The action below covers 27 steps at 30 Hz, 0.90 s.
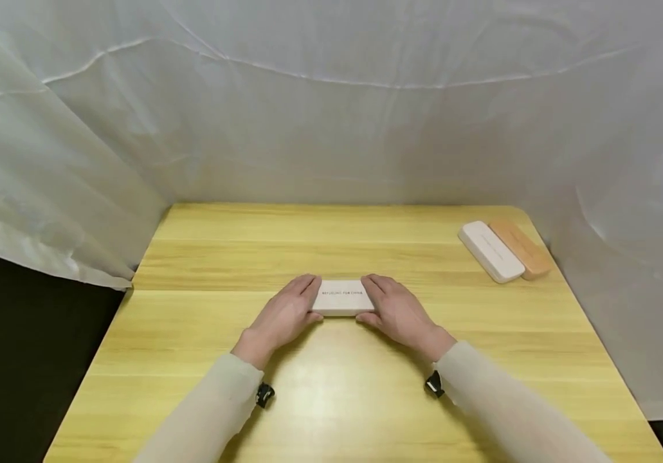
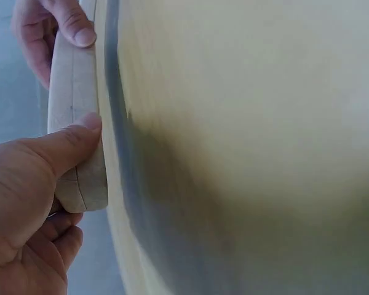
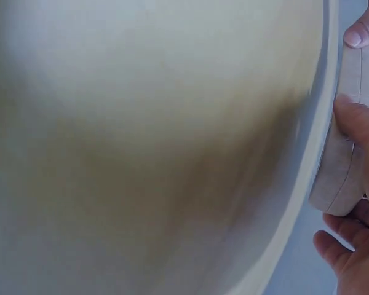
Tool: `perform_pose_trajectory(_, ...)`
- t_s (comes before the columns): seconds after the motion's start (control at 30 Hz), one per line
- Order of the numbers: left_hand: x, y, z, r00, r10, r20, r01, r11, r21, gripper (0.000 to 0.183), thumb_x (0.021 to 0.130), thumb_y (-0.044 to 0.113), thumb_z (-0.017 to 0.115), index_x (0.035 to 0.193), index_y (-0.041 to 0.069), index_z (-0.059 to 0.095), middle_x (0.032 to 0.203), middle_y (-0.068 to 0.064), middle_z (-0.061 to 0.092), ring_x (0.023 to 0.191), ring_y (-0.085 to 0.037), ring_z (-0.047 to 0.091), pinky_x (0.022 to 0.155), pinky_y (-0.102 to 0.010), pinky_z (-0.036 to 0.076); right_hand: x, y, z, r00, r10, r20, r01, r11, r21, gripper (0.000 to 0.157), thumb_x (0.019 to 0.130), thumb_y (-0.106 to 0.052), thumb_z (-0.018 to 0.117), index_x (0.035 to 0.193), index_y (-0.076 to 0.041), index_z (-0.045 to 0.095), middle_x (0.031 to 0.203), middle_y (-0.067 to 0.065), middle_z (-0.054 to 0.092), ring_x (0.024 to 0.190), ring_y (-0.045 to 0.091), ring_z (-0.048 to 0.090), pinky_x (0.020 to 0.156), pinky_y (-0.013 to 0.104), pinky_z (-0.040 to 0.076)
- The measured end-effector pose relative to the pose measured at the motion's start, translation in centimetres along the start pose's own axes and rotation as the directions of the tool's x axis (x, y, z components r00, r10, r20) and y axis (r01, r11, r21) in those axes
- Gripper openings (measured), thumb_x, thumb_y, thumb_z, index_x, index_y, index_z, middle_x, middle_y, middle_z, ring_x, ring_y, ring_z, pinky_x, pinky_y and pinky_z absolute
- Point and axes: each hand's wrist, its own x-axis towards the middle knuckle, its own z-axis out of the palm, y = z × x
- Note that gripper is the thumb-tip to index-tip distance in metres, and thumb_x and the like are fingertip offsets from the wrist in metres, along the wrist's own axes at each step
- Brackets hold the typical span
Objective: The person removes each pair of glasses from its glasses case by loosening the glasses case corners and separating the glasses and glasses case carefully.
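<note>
A white glasses case (image 1: 341, 296) with a line of dark printed text lies crosswise near the middle of the table. My left hand (image 1: 290, 308) grips its left end, thumb on the near side and fingers toward the far side. At the opposite end my right hand (image 1: 397, 312) holds it the same way. In the left wrist view, the left thumb (image 2: 74, 144) presses on the side of the case (image 2: 74, 86), which has a thin seam along it. The right wrist view shows the right thumb (image 3: 357, 120) on that same side of the case (image 3: 338, 172).
At the table's right rear, a second white case (image 1: 491, 251) lies beside an orange case (image 1: 521, 249), both slanted. The wooden table (image 1: 331, 399) has pale curtains (image 1: 331, 141) behind it and at both sides. A black wrist strap (image 1: 264, 394) shows below the left sleeve.
</note>
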Motion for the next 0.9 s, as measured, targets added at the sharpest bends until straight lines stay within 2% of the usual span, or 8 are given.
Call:
perform_pose_trajectory(0.33,-2.3,1.1,1.1,1.000,-0.029,0.002,0.029,0.999,-0.020,0.080,0.095,0.032,0.079,0.157,-0.003,0.044,0.156,-0.019,0.052,0.146,-0.032,0.050,0.122,-0.041,0.041,-2.0,-1.6,0.8,0.999,-0.009,-0.031,0.008,0.999,-0.032,0.082,0.092,-0.047,0.081,0.149,0.005,0.053,0.144,0.023,0.061,0.132,0.039,0.061,0.113,0.053,0.049)
perform_pose_trajectory(0.7,-3.0,1.1,1.8,1.000,-0.018,-0.013,0.018,1.000,-0.003,0.078,0.097,0.033,0.077,0.158,-0.002,0.043,0.160,-0.020,0.049,0.149,-0.034,0.047,0.125,-0.043,0.037,-2.6,-1.7,1.0,1.000,0.002,-0.019,-0.003,0.999,-0.044,0.080,0.092,-0.045,0.082,0.149,0.003,0.053,0.145,0.022,0.061,0.134,0.038,0.059,0.115,0.053,0.046)
perform_pose_trajectory(0.9,-3.4,0.4,1.9,0.998,-0.065,-0.001,0.065,0.997,-0.042,0.080,0.098,0.035,0.075,0.160,-0.001,0.040,0.163,-0.019,0.046,0.153,-0.034,0.043,0.128,-0.045,0.031,-2.5,-1.5,1.0,1.000,-0.015,-0.020,0.013,0.998,-0.056,0.080,0.092,-0.045,0.081,0.149,0.003,0.053,0.146,0.021,0.060,0.136,0.038,0.057,0.117,0.054,0.044)
